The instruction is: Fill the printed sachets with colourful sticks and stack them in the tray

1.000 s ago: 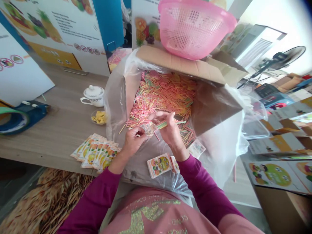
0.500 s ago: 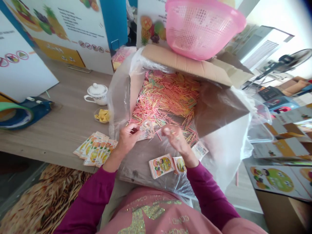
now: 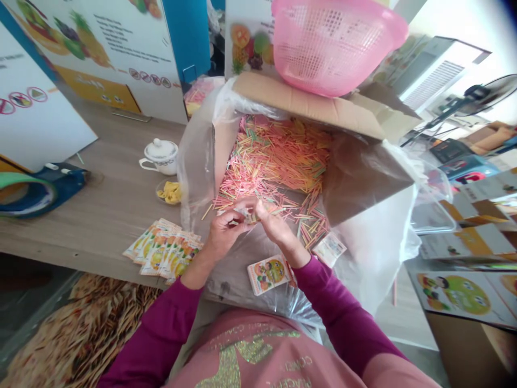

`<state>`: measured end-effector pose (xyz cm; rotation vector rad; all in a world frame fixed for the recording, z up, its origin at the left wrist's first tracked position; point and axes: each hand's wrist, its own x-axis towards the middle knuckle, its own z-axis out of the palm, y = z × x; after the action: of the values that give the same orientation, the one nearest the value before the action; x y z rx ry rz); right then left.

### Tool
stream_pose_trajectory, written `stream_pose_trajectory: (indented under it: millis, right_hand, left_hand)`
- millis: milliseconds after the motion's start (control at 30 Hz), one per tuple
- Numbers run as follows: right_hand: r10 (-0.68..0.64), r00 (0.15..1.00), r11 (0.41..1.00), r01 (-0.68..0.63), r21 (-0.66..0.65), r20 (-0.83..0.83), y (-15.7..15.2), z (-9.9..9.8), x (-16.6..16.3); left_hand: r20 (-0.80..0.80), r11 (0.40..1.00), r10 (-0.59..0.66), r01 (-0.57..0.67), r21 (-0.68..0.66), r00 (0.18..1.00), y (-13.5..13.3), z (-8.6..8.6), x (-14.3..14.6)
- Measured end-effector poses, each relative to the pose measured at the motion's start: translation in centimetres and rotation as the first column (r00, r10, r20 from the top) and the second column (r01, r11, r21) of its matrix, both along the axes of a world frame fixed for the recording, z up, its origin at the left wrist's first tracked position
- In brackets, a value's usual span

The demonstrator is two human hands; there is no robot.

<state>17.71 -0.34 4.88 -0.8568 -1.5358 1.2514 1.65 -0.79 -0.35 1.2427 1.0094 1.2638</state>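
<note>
My left hand [image 3: 226, 233] and my right hand [image 3: 277, 229] meet above the plastic-lined box, both pinching a small printed paper packet [image 3: 248, 214]. The fingers partly hide the packet, and its contents cannot be seen. Just beyond my hands lies a large heap of thin pink, orange, yellow and green sticks [image 3: 274, 161] inside a cardboard box [image 3: 307, 102] lined with clear plastic [image 3: 197, 178]. A printed card [image 3: 268, 275] rests on the plastic below my right wrist. A small packet [image 3: 329, 249] lies to its right.
Several printed sachets [image 3: 162, 251] lie fanned on the wooden table [image 3: 109, 199] at left, near a white lidded cup [image 3: 159, 156] and a dish of yellow pieces [image 3: 168, 193]. A pink plastic colander [image 3: 335, 48] sits on the box's far flap. A tape roll [image 3: 28, 196] stands far left.
My hands have moved closer together, and my right fingers now reach the paper packet. The bundle of sticks seen in my right hand a second ago no longer shows.
</note>
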Motion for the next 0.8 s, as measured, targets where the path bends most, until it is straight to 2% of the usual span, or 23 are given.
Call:
stream_pose_trajectory:
  millis: [67, 200, 267, 367, 433, 500, 533, 600, 700, 800]
  right_hand:
    - [0.034, 0.999, 0.999, -0.034, -0.026, -0.029, 0.0, 0.0, 0.4]
    - [-0.168, 0.977, 0.986, 0.168, -0.017, -0.132, 0.1, 1.3, 1.2]
    - [-0.169, 0.985, 0.986, 0.168, -0.016, -0.042, -0.1, 1.5, 1.3]
    - [-0.123, 0.988, 0.991, 0.128, -0.05, 0.091, -0.4, 0.6, 1.5]
    - [-0.259, 0.966, 0.962, 0.26, -0.087, 0.02, -0.6, -0.4, 2.1]
    - [-0.44, 0.895, 0.895, 0.429, -0.124, -0.07, -0.8, -1.2, 3.0]
    - [-0.482, 0.872, 0.873, 0.47, -0.127, -0.085, -1.0, -1.4, 3.4]
    - [-0.445, 0.895, 0.894, 0.441, -0.075, -0.041, -1.6, -1.3, 3.9]
    - [-0.286, 0.947, 0.958, 0.276, 0.082, 0.148, -3.0, -0.5, 3.5]
    - [-0.264, 0.935, 0.957, 0.223, 0.184, 0.237, -4.1, 0.3, 2.3]
  left_hand:
    - [0.064, 0.999, -0.044, 0.046, -0.03, 0.997, 0.1, 0.1, 0.4]
    - [0.23, 0.965, -0.188, 0.224, -0.139, 0.955, 0.1, 0.4, 2.1]
    - [0.232, 0.964, -0.204, 0.236, -0.12, 0.951, -0.2, 0.3, 3.0]
    - [0.13, 0.976, -0.189, 0.201, -0.084, 0.973, -0.8, -0.6, 3.8]
    - [0.084, 0.976, -0.195, 0.202, -0.079, 0.977, -1.4, -1.3, 3.6]
    - [0.034, 0.98, -0.186, 0.188, -0.06, 0.982, -1.9, -1.8, 2.9]
    - [-0.01, 0.985, -0.168, 0.168, -0.038, 0.986, -2.1, -1.9, 2.4]
    - [-0.119, 0.992, -0.119, 0.124, 0.034, 0.986, -2.3, -1.9, 1.7]
    - [-0.221, 0.978, -0.041, 0.084, 0.192, 0.974, -2.4, -1.6, 1.1]
    - [-0.249, 0.953, 0.016, 0.06, 0.297, 0.968, -2.5, -1.4, 1.2]
